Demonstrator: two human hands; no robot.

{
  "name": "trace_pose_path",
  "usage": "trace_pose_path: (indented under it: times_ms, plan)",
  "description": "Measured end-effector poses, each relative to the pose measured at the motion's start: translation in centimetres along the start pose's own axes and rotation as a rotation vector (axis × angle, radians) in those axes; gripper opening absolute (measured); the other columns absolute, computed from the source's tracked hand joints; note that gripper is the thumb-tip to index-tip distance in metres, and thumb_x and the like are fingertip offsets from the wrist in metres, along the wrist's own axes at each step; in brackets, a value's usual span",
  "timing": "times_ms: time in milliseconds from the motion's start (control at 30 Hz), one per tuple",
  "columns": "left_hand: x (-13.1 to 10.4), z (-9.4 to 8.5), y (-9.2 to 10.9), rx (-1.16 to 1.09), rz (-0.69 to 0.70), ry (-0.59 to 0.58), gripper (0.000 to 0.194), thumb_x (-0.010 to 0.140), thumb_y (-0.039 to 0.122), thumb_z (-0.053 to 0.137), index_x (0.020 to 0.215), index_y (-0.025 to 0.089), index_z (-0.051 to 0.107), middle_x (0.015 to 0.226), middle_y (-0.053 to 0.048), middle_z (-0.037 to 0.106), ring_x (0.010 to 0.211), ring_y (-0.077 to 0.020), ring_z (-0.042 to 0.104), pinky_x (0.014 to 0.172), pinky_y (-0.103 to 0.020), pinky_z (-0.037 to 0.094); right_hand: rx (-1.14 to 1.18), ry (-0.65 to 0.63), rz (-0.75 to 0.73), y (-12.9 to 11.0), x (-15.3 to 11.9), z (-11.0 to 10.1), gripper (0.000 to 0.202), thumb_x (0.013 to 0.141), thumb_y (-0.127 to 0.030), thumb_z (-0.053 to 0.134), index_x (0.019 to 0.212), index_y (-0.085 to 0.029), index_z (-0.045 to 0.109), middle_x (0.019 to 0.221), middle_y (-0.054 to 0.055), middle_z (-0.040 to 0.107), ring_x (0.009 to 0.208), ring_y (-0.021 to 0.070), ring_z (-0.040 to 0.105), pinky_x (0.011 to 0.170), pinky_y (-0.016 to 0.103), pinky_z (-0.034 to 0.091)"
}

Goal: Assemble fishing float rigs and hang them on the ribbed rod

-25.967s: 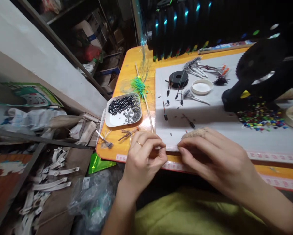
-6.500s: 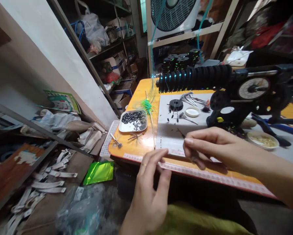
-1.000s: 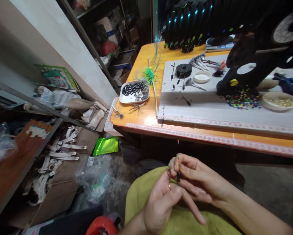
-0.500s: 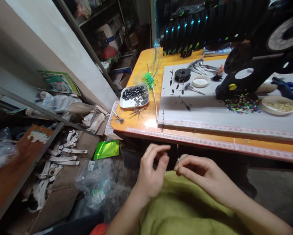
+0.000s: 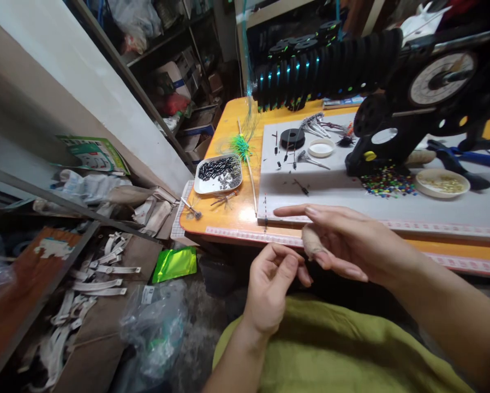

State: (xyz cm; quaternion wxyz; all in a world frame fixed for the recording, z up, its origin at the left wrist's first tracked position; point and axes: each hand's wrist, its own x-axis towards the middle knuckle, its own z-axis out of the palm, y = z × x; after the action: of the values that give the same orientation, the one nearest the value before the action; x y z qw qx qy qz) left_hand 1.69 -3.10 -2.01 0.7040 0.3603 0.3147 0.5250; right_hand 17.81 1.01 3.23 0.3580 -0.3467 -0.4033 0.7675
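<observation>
My left hand [image 5: 272,284] is closed over my lap, thumb and fingertips pinched; what it holds, if anything, is too small to make out. Above the table's front edge, my right hand [image 5: 343,240] is open, its index finger stretched left over the white board [image 5: 330,196] and one fingertip wrapped in tape. Near that fingertip a thin beaded strand [image 5: 265,210] hangs over the board's left corner. A white tray [image 5: 203,188] with black and grey pieces sits on the table's left side. Beside it lies a stick [image 5: 252,185] with a green tuft.
A black machine [image 5: 363,144] with a dial stands on the board's right. Around it are colored beads [image 5: 386,182], a dish of pale pieces [image 5: 443,192], a black spool [image 5: 292,138] and a white lid [image 5: 321,148]. Shelves and plastic bags fill the left.
My right hand has let go of its pinch, opened and moved up over the board's edge. The fingers of my left hand have closed. The camera view has shifted.
</observation>
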Motion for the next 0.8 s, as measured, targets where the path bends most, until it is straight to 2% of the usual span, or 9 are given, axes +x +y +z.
trace_pose_path:
  times_ms: [67,100,133,200,267,333,600,800]
  plan:
    - [0.0,0.1,0.2,-0.005,-0.007,-0.02,0.024,0.09,0.035,0.069,0.082,0.014,0.06,0.063,0.001,0.061,0.06,-0.0106,0.055,0.064,-0.025,0.045,0.132,-0.117,0.073,-0.3,1.0,0.5,0.035,0.09,-0.052,0.06,0.096,-0.018,0.067,0.053,-0.002,0.065,0.026,0.0054,0.038,0.049,0.03,0.055]
    - [0.0,0.1,0.3,-0.019,-0.015,-0.032,0.025,0.089,0.035,0.07,0.081,0.014,0.059,0.061,0.002,0.06,0.058,-0.0103,0.055,0.063,-0.024,0.045,0.176,-0.138,0.095,-0.3,1.3,0.8,0.036,0.089,-0.053,0.061,0.081,-0.018,0.064,0.053,-0.001,0.065,0.026,0.0055,0.039,0.049,0.03,0.056]
    - [0.0,0.1,0.4,-0.041,-0.031,-0.046,0.026,0.088,0.036,0.071,0.08,0.015,0.058,0.059,0.002,0.059,0.055,-0.0099,0.055,0.06,-0.024,0.045,0.209,-0.134,0.105,-0.2,1.5,1.0,0.04,0.088,-0.054,0.061,0.069,-0.019,0.057,0.052,-0.001,0.064,0.025,0.0056,0.04,0.043,0.027,0.053]
    - [0.1,0.1,0.5,-0.105,-0.077,-0.07,0.028,0.086,0.036,0.071,0.077,0.015,0.055,0.055,0.004,0.056,0.047,-0.0085,0.053,0.054,-0.022,0.044,0.254,-0.088,0.097,0.0,1.8,1.4,0.048,0.087,-0.053,0.062,0.059,-0.02,0.043,0.047,-0.003,0.059,0.024,0.0055,0.038,0.029,0.019,0.039]
    - [0.2,0.1,0.5,-0.175,-0.125,-0.088,0.029,0.085,0.035,0.071,0.074,0.016,0.052,0.053,0.006,0.052,0.042,-0.007,0.051,0.049,-0.021,0.044,0.274,-0.05,0.075,0.3,1.9,1.8,0.049,0.086,-0.052,0.062,0.057,-0.02,0.037,0.044,-0.005,0.054,0.023,0.0052,0.036,0.024,0.014,0.026]
    - [0.2,0.1,0.4,-0.228,-0.152,-0.103,0.029,0.084,0.034,0.07,0.073,0.015,0.051,0.052,0.007,0.05,0.039,-0.0061,0.05,0.048,-0.02,0.046,0.292,-0.022,0.065,0.4,2.0,2.0,0.05,0.084,-0.051,0.064,0.057,-0.021,0.034,0.043,-0.006,0.052,0.022,0.0043,0.033,0.023,0.013,0.021]
    - [-1.0,0.1,-0.5,-0.293,-0.13,-0.105,0.027,0.086,0.028,0.067,0.07,0.015,0.05,0.053,0.006,0.054,0.036,-0.0079,0.056,0.043,-0.019,0.049,0.318,0.021,0.039,0.7,2.0,2.0,0.053,0.08,-0.049,0.069,0.056,-0.02,0.032,0.042,-0.007,0.049,0.022,0.0007,0.025,0.023,0.011,0.018]
    - [-2.2,0.1,-2.1,-0.362,-0.204,-0.095,0.024,0.089,0.032,0.067,0.08,0.013,0.057,0.055,0.004,0.058,0.038,-0.0082,0.058,0.046,-0.021,0.054,0.247,-0.007,0.038,-0.1,1.9,1.8,0.052,0.08,-0.051,0.071,0.057,-0.019,0.037,0.046,-0.006,0.052,0.024,0.0001,0.027,0.024,0.01,0.016]
